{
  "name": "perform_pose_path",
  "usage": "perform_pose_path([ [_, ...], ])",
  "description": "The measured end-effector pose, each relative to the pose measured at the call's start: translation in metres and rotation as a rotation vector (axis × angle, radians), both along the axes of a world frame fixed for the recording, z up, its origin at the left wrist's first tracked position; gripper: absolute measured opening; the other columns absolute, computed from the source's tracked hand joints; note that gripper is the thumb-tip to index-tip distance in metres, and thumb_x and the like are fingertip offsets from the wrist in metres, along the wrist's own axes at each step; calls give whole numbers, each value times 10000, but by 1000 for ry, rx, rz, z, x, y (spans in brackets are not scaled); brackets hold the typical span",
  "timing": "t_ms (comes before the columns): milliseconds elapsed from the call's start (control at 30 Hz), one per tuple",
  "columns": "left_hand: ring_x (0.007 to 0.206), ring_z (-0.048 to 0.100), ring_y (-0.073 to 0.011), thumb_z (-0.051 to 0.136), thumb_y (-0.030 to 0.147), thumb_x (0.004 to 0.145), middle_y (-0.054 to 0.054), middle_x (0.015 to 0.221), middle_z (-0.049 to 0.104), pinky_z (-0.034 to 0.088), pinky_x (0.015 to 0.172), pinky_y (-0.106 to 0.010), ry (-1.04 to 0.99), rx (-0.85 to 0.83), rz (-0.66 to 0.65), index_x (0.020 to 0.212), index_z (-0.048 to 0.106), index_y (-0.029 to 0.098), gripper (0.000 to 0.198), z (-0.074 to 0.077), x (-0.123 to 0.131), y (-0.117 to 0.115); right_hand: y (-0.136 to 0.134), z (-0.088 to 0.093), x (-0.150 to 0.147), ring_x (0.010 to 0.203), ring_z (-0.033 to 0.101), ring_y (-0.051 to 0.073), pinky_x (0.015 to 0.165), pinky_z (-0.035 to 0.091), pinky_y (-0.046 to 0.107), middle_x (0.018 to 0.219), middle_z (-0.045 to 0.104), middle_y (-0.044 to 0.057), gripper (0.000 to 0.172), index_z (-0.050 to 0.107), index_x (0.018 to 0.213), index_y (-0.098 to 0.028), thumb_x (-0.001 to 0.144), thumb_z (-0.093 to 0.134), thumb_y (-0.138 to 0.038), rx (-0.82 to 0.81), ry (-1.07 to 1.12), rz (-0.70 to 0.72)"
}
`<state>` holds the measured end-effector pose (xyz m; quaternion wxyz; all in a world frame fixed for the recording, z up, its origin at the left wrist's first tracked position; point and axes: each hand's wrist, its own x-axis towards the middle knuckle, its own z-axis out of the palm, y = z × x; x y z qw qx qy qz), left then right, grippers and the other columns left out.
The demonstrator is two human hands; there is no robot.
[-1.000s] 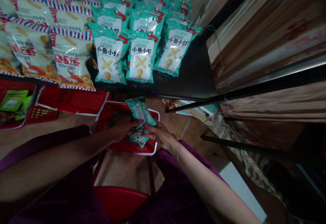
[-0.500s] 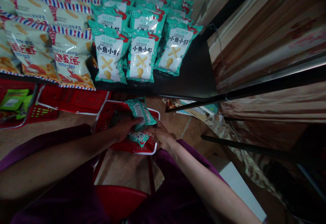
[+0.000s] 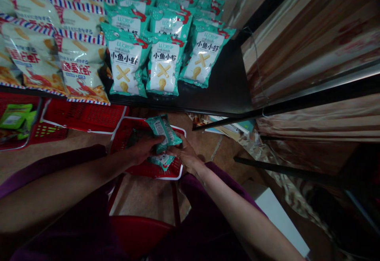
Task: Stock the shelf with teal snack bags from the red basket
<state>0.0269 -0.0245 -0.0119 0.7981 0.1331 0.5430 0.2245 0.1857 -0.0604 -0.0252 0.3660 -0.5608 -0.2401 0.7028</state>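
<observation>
Between my hands is a teal snack bag [image 3: 164, 129], held tilted over a red plastic basket [image 3: 145, 171] with its printed back facing up. My left hand [image 3: 147, 148] grips its left edge, thumb on top. At its lower right end, my right hand [image 3: 185, 154] has its fingers closed on the bag, the fingertips partly hidden. Another teal snack bag [image 3: 163, 160] lies in the basket just beneath. Dark contents at the basket's left side are too dim to make out.
Above the basket, a black shelf [image 3: 219, 94] bears rows of upright teal snack bags [image 3: 162, 65] and striped cream snack bags [image 3: 80, 69]. More red baskets [image 3: 86, 114] stand to the left, one with green packets [image 3: 16, 116]. A red stool [image 3: 139, 233] is below; curtains [image 3: 297, 63] hang right.
My right hand's fingers have shifted slightly up and curled at the bag's lower right end. The bag stays nearly in place, and the view has moved slightly.
</observation>
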Motion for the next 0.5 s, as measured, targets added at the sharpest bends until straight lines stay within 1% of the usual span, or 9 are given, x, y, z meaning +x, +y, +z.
perform_pose_path([
  [100,775,657,-191,797,349,612,-80,974,712,536,618,-287,36,91,-24,923,673,164,383,0,1,-1,-2,-4,3,858,641,192,811,522,376,999,649,27,618,456,1250,-257,679,693,-252,119,-240,72],
  [200,878,645,-207,799,402,595,-87,1054,691,541,691,-306,66,147,-50,955,663,165,452,0,1,-4,-2,-9,8,1103,560,240,973,440,437,1243,557,76,674,433,1316,-260,689,679,-229,344,-540,138],
  [267,925,636,-220,794,438,591,-97,1083,679,539,730,-326,71,175,-77,985,652,165,500,-2,1,-7,-2,-11,10,1200,490,253,1042,376,447,1301,524,84,644,479,1300,-248,687,669,-195,488,-650,201],
  [300,923,636,-225,790,455,589,-101,1070,680,536,732,-332,82,192,-92,990,648,163,516,-4,1,-8,-2,-12,10,1216,476,256,1056,360,446,1299,530,87,615,509,1279,-239,687,665,-185,529,-672,231],
  [367,885,644,-227,781,483,590,-102,1016,688,531,709,-331,129,233,-123,983,638,163,526,-7,1,-11,-1,-14,11,1185,503,254,1037,381,444,1262,566,87,571,543,1252,-232,696,664,-192,518,-650,265],
  [433,833,649,-222,766,502,601,-93,965,690,522,667,-317,191,276,-154,954,629,166,507,-9,1,-12,-1,-13,10,1124,555,240,999,421,433,1217,605,68,562,541,1258,-250,712,672,-227,411,-548,258],
  [500,774,648,-211,744,519,621,-79,903,683,510,626,-303,237,311,-176,902,618,167,468,-9,1,-12,0,-8,9,1082,589,218,987,436,413,1168,640,36,542,526,1274,-281,750,665,-284,276,-390,239],
])
